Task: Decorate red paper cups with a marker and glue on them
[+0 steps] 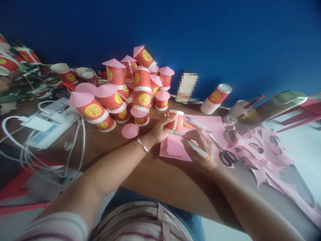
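My left hand (pixel 162 129) wraps round a red and white paper cup (pixel 178 121), which stands on pink paper sheets (pixel 175 147). My right hand (pixel 202 147) grips a white pen with an orange end (pixel 198 149), its front end close to the base of the cup. Black-handled scissors (pixel 227 157) lie just right of my right hand. Behind it, a capped marker (pixel 197 124) rests on the pink paper. To the left of my left hand, a pink paper disc (pixel 130 131) lies on the brown table (pixel 150 177).
Several red cups with pink cone tops (pixel 141 80) are piled at the back left. A white power strip (pixel 50 127) with cables lies left. Cut pink scraps (pixel 263 147) spread over the right side. Stacked cups (pixel 216 98) lean near the blue wall (pixel 200 40).
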The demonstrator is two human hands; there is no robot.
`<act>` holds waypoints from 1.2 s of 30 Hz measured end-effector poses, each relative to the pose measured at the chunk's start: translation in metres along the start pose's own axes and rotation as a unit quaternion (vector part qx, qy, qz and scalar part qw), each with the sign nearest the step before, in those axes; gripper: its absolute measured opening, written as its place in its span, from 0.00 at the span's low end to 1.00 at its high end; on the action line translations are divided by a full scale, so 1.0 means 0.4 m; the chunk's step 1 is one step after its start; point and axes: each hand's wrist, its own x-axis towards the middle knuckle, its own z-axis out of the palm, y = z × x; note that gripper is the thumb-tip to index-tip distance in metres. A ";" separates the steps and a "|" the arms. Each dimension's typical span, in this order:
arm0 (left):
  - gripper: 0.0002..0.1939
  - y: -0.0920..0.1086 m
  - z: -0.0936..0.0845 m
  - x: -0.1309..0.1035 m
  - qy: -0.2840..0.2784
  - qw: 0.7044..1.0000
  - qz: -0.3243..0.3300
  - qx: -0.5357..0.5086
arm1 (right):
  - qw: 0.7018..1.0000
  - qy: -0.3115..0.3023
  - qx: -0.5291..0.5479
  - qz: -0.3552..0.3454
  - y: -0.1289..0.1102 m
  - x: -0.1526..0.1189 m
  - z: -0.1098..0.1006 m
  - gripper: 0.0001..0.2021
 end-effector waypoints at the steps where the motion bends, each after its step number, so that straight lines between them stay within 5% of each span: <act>1: 0.16 0.000 0.000 0.000 -0.002 1.000 -0.004 0.001 | 1.000 -0.001 -0.001 0.000 0.000 0.000 0.000 0.03; 22: 0.18 -0.005 -0.016 0.003 -0.013 0.999 -0.035 0.024 | 1.000 0.010 -0.015 0.014 0.005 -0.004 0.004 0.04; 36: 0.12 -0.006 0.003 0.003 0.020 0.999 0.021 -0.020 | 1.000 0.000 0.013 -0.006 -0.007 -0.002 0.007 0.07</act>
